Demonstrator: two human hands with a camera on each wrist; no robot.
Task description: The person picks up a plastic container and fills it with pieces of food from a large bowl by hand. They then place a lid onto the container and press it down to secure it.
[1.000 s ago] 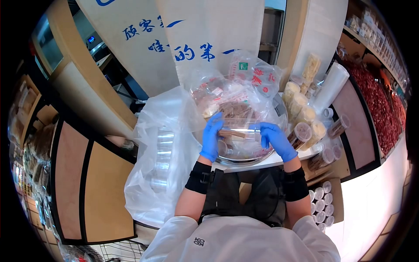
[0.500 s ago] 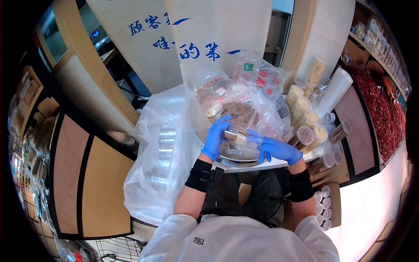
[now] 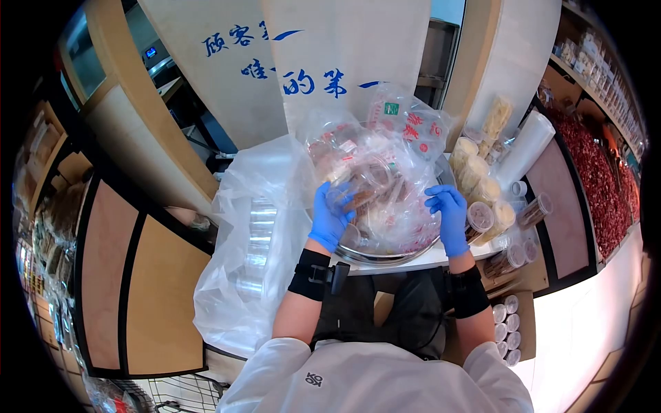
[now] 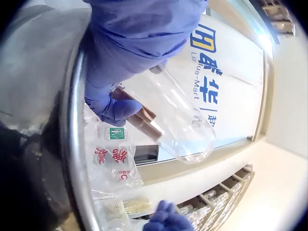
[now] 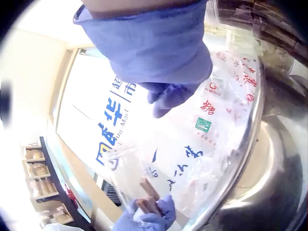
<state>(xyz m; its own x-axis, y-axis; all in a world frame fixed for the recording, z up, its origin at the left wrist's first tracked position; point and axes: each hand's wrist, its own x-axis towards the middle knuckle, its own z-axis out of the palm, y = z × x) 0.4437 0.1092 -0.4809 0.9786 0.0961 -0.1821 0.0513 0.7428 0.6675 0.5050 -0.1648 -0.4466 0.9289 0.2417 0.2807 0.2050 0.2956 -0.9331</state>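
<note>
My gloved left hand (image 3: 330, 219) grips a clear plastic jar (image 4: 187, 130) near one end. Inside it, close to the fingers, lie several brown bark-like sticks (image 4: 139, 118). The jar tilts, its other end pointing up and away from me over a wide round metal basin (image 3: 385, 260). Crumpled clear plastic bags (image 3: 396, 213) with red print fill that basin. Off to the right, my gloved right hand (image 3: 447, 213) hovers above the basin's edge, apart from the jar, fingers loosely bent and holding nothing.
Filled jars with lids (image 3: 480, 217) stand right of the basin, beside a white plastic roll (image 3: 527, 148). On the left, a large translucent bag (image 3: 227, 275) holds clear jars (image 3: 261, 234). A carton of lidded jars (image 3: 506, 330) sits low at my right.
My right hand has let go of the jar and drawn away to the right. The jar, level between both hands before, now tilts up and away in my left hand.
</note>
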